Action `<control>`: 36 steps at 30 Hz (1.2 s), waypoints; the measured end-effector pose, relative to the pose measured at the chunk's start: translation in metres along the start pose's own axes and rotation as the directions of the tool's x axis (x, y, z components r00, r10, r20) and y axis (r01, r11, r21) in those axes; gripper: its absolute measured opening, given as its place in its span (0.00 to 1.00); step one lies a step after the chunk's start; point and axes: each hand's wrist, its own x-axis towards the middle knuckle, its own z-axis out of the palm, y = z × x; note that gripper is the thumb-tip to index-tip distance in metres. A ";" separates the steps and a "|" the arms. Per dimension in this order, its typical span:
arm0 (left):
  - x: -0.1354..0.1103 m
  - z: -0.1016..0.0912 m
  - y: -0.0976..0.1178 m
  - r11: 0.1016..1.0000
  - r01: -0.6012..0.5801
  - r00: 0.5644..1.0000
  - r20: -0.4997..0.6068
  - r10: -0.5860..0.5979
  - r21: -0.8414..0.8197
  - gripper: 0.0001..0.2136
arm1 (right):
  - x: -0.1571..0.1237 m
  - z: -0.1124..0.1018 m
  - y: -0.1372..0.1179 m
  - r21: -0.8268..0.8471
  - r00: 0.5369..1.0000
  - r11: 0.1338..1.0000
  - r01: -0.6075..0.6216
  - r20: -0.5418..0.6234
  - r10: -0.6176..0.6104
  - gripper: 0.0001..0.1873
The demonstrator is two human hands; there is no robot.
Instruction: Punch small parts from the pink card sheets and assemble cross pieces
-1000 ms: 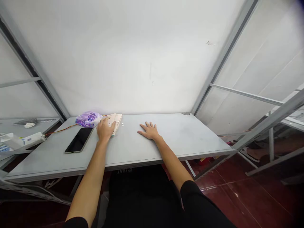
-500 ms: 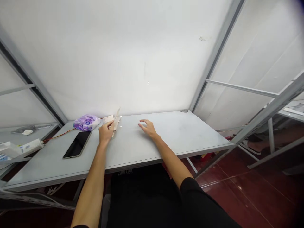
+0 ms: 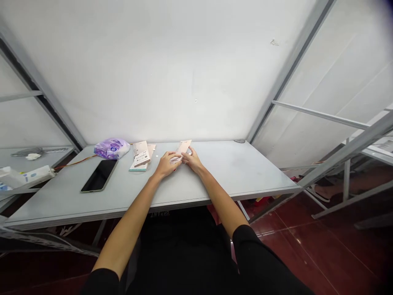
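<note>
Here we go, a pale pink paper slip (image 3: 183,147), long and thin, pinched narrow between the left hand (image 3: 166,164) and right hand (image 3: 192,160), held low over the bench (image 3: 233,166), near a loose stack of papers (image 3: 141,157)!

You have a grey table (image 3: 236,172) in front of you, with a dark phone (image 3: 99,175) lying flat near its left end. Just beyond the phone sits a purple packet (image 3: 112,148), and to the phone's right lies a small pile of papers (image 3: 140,159).
</note>
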 end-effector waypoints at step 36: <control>-0.002 -0.023 -0.001 0.999 -0.044 0.955 -0.294 0.052 0.031 0.09 | -0.009 -0.022 -0.024 -0.669 0.991 0.735 0.111 0.015 -0.135 0.21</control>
